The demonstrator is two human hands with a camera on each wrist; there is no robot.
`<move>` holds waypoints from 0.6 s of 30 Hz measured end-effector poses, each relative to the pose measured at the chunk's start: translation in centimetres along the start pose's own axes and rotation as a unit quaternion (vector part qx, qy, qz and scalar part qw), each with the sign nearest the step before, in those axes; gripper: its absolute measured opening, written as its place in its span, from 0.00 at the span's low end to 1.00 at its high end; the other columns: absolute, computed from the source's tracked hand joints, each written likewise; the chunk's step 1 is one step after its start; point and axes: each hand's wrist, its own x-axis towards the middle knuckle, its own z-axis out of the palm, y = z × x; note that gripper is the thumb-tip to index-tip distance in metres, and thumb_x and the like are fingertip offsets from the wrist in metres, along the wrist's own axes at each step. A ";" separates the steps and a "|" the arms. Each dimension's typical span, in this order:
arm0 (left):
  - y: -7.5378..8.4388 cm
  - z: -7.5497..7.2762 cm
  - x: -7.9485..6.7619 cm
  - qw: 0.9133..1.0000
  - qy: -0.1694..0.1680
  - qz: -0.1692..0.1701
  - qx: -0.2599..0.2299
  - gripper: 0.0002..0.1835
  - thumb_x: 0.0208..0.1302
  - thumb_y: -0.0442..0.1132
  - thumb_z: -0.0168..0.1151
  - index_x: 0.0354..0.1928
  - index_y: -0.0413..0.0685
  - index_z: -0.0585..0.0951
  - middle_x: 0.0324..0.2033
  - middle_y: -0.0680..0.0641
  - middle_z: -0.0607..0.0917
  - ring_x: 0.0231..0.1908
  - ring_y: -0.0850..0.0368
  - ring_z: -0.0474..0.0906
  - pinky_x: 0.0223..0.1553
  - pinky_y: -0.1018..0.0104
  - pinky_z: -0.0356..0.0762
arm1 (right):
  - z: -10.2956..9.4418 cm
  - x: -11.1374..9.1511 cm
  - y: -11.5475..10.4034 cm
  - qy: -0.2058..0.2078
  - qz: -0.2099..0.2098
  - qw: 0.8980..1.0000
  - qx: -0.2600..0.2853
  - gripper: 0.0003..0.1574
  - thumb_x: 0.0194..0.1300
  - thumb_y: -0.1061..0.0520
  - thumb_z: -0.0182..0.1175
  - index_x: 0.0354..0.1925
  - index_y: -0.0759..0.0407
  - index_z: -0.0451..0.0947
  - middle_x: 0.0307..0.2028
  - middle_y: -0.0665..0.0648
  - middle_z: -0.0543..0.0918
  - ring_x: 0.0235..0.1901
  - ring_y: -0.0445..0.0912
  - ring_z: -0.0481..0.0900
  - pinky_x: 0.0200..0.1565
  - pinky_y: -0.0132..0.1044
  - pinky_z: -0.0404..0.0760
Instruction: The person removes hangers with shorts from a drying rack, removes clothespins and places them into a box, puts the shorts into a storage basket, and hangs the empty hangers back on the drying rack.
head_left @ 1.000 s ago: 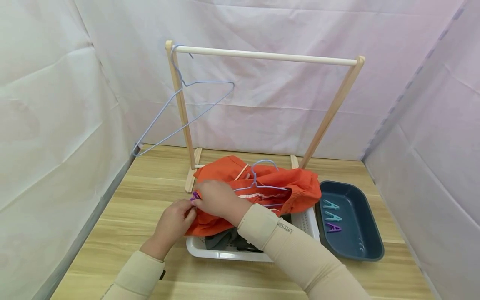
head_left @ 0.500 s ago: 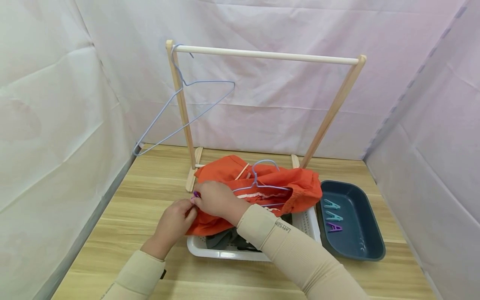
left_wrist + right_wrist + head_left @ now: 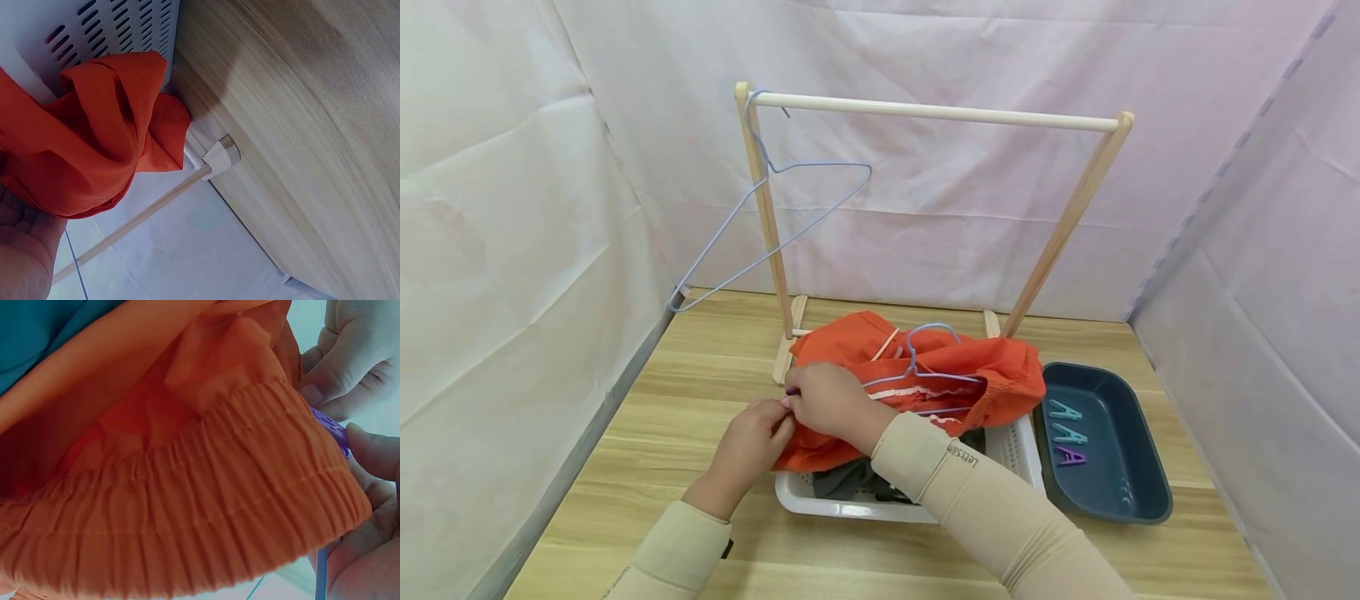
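Orange shorts (image 3: 850, 337) with a gathered elastic waistband (image 3: 187, 494) lie bunched over a white basket (image 3: 857, 508). A blue wire hanger (image 3: 913, 358) lies across them, partly inside the waist opening. At the left end of the waistband both hands meet. My left hand (image 3: 748, 442) pinches the fabric edge there. Over it, my right hand (image 3: 835, 404) holds a purple clothespin (image 3: 330, 428), its thumb pressing the clip against the waistband in the right wrist view. Fingers mostly hide the clothespin from the head view.
Behind the basket stands a wooden rack (image 3: 932, 110), with a bare blue hanger (image 3: 767, 171) at its left end. To the right, a dark blue tray (image 3: 1131, 467) holds two teal clothespins (image 3: 1067, 433) and a purple one (image 3: 1070, 456). Dark clothing (image 3: 842, 481) lies in the basket.
Both hands stay at the left end of the waistband and barely move. Less of the purple clothespin shows between the right hand's fingers than a second ago.
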 end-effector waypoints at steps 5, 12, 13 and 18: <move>0.0 0.0 0.0 1.000 0.007 0.010 -0.007 0.04 0.58 0.29 0.63 0.29 0.44 0.82 0.28 0.48 0.83 0.32 0.52 0.79 0.38 0.55 0.81 | 0.1 0.0 0.0 0.023 -0.010 1.000 -0.018 0.06 0.64 0.56 0.61 0.30 0.49 0.80 0.23 0.44 0.80 0.26 0.38 0.75 0.28 0.29 0.74; 0.1 -0.1 0.0 1.000 0.004 0.009 -0.005 0.03 0.59 0.29 0.63 0.32 0.43 0.83 0.30 0.47 0.84 0.34 0.51 0.80 0.39 0.54 0.81 | 0.2 -0.1 -0.1 0.033 -0.013 0.999 -0.027 0.05 0.64 0.56 0.61 0.31 0.50 0.81 0.24 0.45 0.82 0.26 0.39 0.77 0.28 0.29 0.75; 0.1 -0.1 0.0 1.000 0.003 0.009 -0.004 0.03 0.59 0.29 0.63 0.32 0.43 0.83 0.30 0.47 0.84 0.34 0.51 0.80 0.39 0.54 0.81 | 0.2 -0.1 -0.1 0.033 -0.012 0.999 -0.026 0.05 0.64 0.56 0.61 0.31 0.50 0.82 0.25 0.45 0.82 0.27 0.39 0.77 0.28 0.29 0.76; 0.2 -0.1 0.0 1.000 0.001 0.006 -0.002 0.03 0.59 0.29 0.62 0.31 0.44 0.83 0.29 0.48 0.83 0.33 0.51 0.79 0.38 0.54 0.81 | 0.1 -0.2 -0.2 0.043 -0.010 0.999 -0.024 0.06 0.65 0.57 0.60 0.30 0.50 0.81 0.22 0.45 0.80 0.25 0.39 0.76 0.27 0.29 0.75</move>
